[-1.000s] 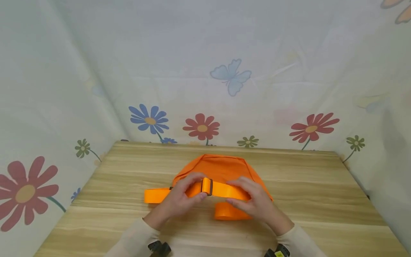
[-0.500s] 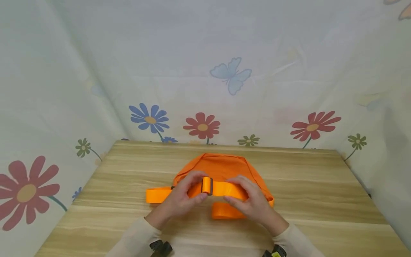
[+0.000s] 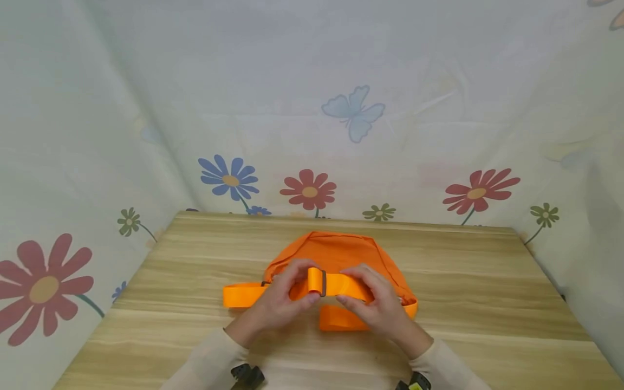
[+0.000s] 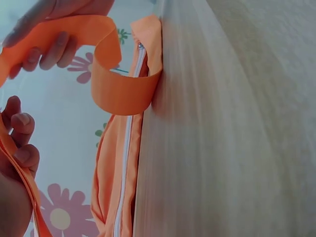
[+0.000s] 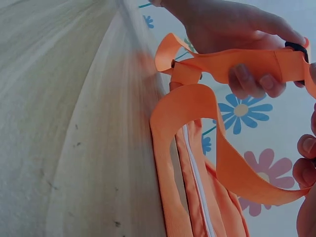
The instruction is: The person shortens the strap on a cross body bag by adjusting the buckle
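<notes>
The orange strap (image 3: 336,285) runs sideways through the dark buckle (image 3: 324,283). The left hand (image 3: 279,303) pinches it beside the buckle; the right hand (image 3: 384,307) grips farther off.

And the right hand (image 3: 382,309) edges in toward the dark buckle (image 3: 324,283), so the stretch of orange strap (image 3: 335,284) between them is shorter now! At the buckle itself, a small loop (image 3: 314,281) puffs out over its left side, covering the dark edge seen there a second ago. Below the buckle, the lower loop (image 3: 340,318) shifts left too, and far to its right, more of the bag's corner (image 3: 411,309) shows past the hand.
</notes>
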Action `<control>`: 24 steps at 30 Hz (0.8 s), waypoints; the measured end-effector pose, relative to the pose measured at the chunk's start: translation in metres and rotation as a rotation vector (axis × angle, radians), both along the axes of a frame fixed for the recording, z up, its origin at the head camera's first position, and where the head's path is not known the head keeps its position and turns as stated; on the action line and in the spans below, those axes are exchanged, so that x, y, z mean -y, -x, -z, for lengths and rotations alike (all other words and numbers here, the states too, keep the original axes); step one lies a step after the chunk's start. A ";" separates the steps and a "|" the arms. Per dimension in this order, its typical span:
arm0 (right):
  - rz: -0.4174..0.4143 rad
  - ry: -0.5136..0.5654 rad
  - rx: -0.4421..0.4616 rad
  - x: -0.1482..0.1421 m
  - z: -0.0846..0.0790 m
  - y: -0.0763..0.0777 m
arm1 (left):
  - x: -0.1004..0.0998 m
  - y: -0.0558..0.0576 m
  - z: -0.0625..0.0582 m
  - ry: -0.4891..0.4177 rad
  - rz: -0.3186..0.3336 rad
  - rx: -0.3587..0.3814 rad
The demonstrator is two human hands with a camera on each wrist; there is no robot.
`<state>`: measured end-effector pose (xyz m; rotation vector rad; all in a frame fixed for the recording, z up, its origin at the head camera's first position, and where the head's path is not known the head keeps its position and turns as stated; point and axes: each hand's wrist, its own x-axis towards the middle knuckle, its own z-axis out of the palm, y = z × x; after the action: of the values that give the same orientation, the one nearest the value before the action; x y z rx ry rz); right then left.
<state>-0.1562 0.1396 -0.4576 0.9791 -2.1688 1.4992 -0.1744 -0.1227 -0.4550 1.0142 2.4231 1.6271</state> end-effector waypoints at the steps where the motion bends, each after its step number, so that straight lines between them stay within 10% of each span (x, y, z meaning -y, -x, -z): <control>1: 0.005 -0.018 -0.011 0.001 0.000 0.000 | -0.001 0.000 0.000 0.002 0.005 0.003; 15: 0.003 -0.197 -0.183 0.007 -0.009 0.001 | -0.008 0.001 0.002 0.021 0.064 -0.017; 24: 0.035 -0.265 -0.058 -0.005 -0.011 -0.001 | 0.001 0.001 -0.001 0.025 -0.017 -0.057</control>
<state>-0.1553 0.1445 -0.4470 1.0461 -2.3702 1.1725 -0.1753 -0.1234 -0.4545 1.0530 2.4878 1.5908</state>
